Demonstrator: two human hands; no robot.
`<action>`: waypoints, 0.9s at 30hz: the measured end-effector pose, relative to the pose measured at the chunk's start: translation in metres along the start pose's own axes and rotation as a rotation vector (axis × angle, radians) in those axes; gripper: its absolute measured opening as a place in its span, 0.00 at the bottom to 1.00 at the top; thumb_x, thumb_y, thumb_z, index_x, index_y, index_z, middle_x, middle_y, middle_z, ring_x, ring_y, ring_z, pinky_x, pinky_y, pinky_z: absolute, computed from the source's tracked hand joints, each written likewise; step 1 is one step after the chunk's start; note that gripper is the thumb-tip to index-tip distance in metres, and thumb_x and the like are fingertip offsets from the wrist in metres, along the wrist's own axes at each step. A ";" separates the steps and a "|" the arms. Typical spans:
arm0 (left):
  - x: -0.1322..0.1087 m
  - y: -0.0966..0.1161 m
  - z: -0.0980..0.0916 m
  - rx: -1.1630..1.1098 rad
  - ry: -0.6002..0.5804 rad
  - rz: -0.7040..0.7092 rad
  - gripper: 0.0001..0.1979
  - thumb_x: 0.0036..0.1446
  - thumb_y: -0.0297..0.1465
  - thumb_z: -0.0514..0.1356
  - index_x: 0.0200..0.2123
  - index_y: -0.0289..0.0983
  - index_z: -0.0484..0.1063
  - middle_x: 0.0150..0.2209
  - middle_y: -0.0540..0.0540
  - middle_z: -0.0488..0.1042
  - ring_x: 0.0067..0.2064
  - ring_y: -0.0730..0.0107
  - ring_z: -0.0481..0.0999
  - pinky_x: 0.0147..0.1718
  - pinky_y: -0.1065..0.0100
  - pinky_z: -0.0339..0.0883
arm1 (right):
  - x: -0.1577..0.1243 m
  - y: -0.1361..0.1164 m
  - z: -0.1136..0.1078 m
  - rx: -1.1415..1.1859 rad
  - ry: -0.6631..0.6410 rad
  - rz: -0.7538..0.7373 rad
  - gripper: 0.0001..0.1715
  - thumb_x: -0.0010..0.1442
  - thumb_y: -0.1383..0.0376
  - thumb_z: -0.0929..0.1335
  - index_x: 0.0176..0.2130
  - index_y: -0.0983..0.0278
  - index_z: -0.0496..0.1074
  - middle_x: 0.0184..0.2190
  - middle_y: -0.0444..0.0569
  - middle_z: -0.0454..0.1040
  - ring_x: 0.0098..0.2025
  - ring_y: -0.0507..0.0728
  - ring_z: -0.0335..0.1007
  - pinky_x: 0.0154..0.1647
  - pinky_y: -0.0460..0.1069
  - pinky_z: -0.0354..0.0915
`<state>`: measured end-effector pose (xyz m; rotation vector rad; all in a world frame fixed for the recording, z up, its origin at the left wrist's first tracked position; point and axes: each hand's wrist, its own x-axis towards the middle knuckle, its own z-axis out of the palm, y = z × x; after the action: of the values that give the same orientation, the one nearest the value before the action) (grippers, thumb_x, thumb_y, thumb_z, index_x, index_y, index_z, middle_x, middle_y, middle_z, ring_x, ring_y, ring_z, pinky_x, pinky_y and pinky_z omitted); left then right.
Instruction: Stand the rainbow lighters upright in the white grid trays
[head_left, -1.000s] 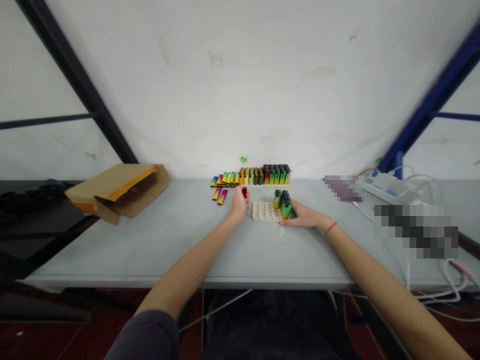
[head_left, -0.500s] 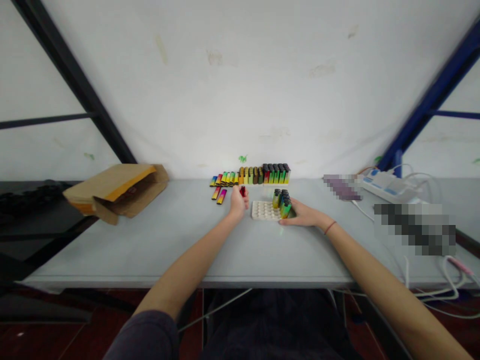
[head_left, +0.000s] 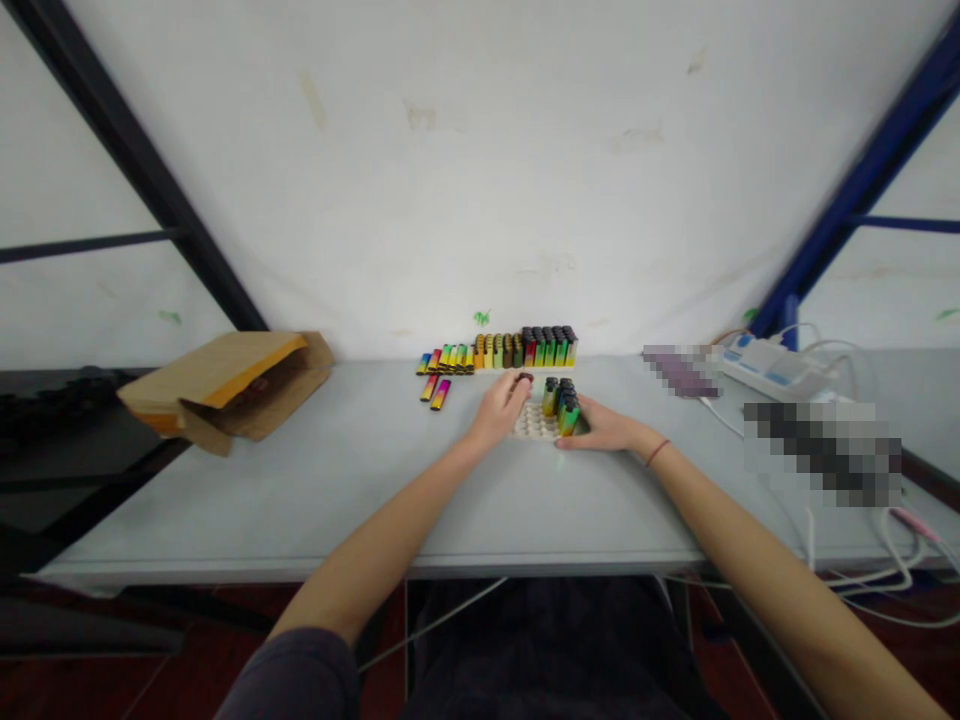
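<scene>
My left hand (head_left: 501,408) is closed round a lighter (head_left: 526,377), of which only the dark reddish top shows; the fingers hide the rest. It hovers over the left end of a white tray (head_left: 534,424) with rows of round holes. Several green-yellow lighters (head_left: 568,415) with black tops stand upright in the tray's right part. At that end my right hand (head_left: 602,427) grips the tray, thumb along the near edge and fingers partly hidden behind the lighters.
Loose lighters (head_left: 441,395) lie left of the tray. Behind stand filled rows of lighters (head_left: 550,347) against the wall. An opened brown paper bag (head_left: 217,380) lies at left. A phone (head_left: 682,372), a power strip (head_left: 776,370) and cables occupy the right side.
My left hand has moved right with the lighter, from beside the tray to over its left end. My right hand stays at the tray's right end.
</scene>
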<state>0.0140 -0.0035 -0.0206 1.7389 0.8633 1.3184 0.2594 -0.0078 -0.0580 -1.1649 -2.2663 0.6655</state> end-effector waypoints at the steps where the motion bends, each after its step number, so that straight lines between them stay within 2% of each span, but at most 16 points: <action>1: -0.001 -0.002 0.001 0.058 -0.024 0.081 0.11 0.65 0.40 0.60 0.39 0.38 0.74 0.40 0.43 0.77 0.44 0.65 0.77 0.42 0.68 0.71 | 0.000 0.000 0.000 0.000 0.004 -0.003 0.52 0.53 0.42 0.78 0.66 0.64 0.67 0.64 0.61 0.73 0.65 0.75 0.69 0.71 0.71 0.59; 4: 0.000 -0.010 0.002 0.154 -0.136 0.215 0.17 0.65 0.44 0.60 0.44 0.37 0.78 0.47 0.39 0.79 0.49 0.60 0.77 0.46 0.64 0.73 | 0.000 0.001 0.001 -0.012 0.012 -0.017 0.51 0.53 0.42 0.77 0.66 0.63 0.67 0.63 0.61 0.74 0.64 0.74 0.70 0.70 0.71 0.61; 8: 0.001 -0.021 0.002 0.187 -0.230 0.227 0.21 0.68 0.47 0.59 0.50 0.38 0.79 0.48 0.39 0.80 0.47 0.61 0.79 0.47 0.62 0.76 | 0.000 0.001 0.001 -0.031 0.017 -0.035 0.50 0.54 0.43 0.78 0.65 0.62 0.68 0.62 0.60 0.75 0.63 0.74 0.71 0.69 0.70 0.63; 13: 0.000 -0.025 0.004 0.233 -0.278 0.209 0.18 0.68 0.44 0.59 0.50 0.37 0.80 0.46 0.40 0.80 0.48 0.60 0.80 0.47 0.61 0.77 | 0.000 0.003 0.002 -0.024 0.020 -0.040 0.49 0.53 0.43 0.78 0.65 0.62 0.69 0.62 0.60 0.75 0.63 0.74 0.71 0.69 0.71 0.62; 18: -0.002 -0.025 0.006 0.258 -0.243 0.151 0.18 0.67 0.38 0.61 0.56 0.38 0.74 0.48 0.41 0.81 0.45 0.61 0.82 0.50 0.60 0.76 | 0.001 0.004 0.001 -0.009 0.008 -0.033 0.50 0.53 0.42 0.77 0.65 0.63 0.68 0.62 0.61 0.74 0.63 0.74 0.70 0.69 0.72 0.61; 20: -0.003 -0.024 0.006 0.279 -0.226 0.156 0.17 0.67 0.37 0.61 0.56 0.38 0.74 0.48 0.41 0.81 0.45 0.61 0.82 0.51 0.59 0.76 | 0.001 0.003 0.001 -0.008 0.005 -0.033 0.50 0.53 0.42 0.77 0.65 0.63 0.68 0.62 0.61 0.74 0.64 0.74 0.70 0.69 0.71 0.61; 23: -0.004 -0.023 0.006 0.356 -0.241 0.250 0.14 0.68 0.35 0.59 0.53 0.38 0.76 0.50 0.40 0.80 0.50 0.60 0.81 0.56 0.58 0.73 | 0.000 0.003 0.000 -0.012 0.011 -0.027 0.50 0.53 0.42 0.78 0.65 0.62 0.69 0.63 0.61 0.74 0.64 0.74 0.70 0.69 0.71 0.61; 27: -0.002 -0.013 0.001 0.518 -0.263 0.356 0.16 0.70 0.35 0.56 0.56 0.39 0.77 0.53 0.40 0.79 0.55 0.59 0.78 0.60 0.59 0.69 | 0.000 0.002 0.000 -0.016 0.014 -0.015 0.50 0.53 0.42 0.78 0.65 0.62 0.69 0.62 0.60 0.75 0.64 0.74 0.70 0.69 0.71 0.61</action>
<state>0.0136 0.0008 -0.0335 2.5021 0.8137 1.0998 0.2601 -0.0068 -0.0594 -1.1558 -2.2703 0.6323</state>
